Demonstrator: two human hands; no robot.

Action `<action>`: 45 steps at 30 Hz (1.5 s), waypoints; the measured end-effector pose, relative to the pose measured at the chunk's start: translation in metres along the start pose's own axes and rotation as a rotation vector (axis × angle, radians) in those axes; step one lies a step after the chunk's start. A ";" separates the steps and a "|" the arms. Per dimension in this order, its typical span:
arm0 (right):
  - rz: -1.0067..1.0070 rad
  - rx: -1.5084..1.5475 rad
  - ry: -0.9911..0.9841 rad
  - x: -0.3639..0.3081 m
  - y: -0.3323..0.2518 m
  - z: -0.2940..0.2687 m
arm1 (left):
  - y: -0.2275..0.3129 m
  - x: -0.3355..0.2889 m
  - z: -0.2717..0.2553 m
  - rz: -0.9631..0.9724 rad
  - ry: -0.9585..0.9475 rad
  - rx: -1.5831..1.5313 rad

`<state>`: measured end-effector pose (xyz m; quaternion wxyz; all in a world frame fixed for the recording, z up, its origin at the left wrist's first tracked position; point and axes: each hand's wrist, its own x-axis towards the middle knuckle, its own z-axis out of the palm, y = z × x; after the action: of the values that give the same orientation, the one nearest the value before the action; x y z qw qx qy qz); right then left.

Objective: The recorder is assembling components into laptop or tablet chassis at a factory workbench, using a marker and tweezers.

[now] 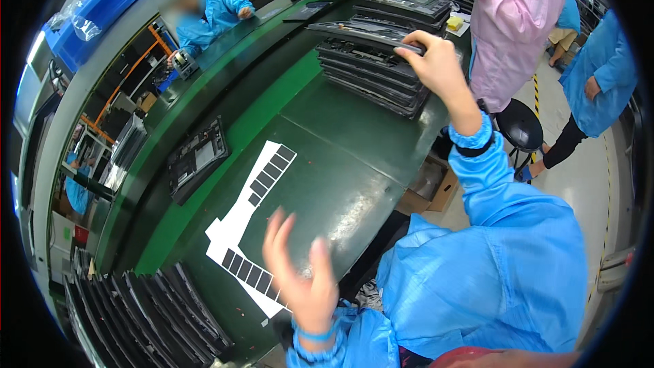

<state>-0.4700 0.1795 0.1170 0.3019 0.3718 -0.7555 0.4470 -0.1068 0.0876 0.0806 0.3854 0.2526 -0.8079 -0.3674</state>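
The right hand [436, 61] is gripping the near edge of a dark, flat panel [368, 33], its thumb and fingers closing on the rim. This panel is resting at the top of a stack [371, 78] of similar dark panels, which is sitting by the near edge of the green bench [327, 143], toward its right end. Whether the panel is lifting fully clear of the stack, one cannot tell.

The left hand [306, 286] is holding nothing; it is hovering with fingers spread and curving, slightly blurred, over the near edge toward the left end.

Just beyond that hand, two white sheets [235, 221] bearing rows of black rectangles are lying end to end, running from near the left hand toward the middle of the bench. A single dark device housing [197, 157] is lying farther back, toward the far edge. In the near left corner, a row of dark panels [146, 317] is standing on edge, leaning closely together.

Beyond the gripped panel, another stack [402, 7] is standing farther along to the right. A person in a pink smock [514, 27] is standing beside the near edge there, while a person in blue [214, 20] is working across the bench near a tape dispenser [182, 65].
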 end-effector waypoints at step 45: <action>0.052 0.324 -0.617 -0.155 -0.070 0.059 | -0.127 0.027 -0.052 -0.206 -0.076 0.529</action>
<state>-0.3350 0.1490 0.0021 -0.0152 0.5130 -0.7397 0.4352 -0.0639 -0.0280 0.0151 0.2361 0.4111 -0.8597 -0.1903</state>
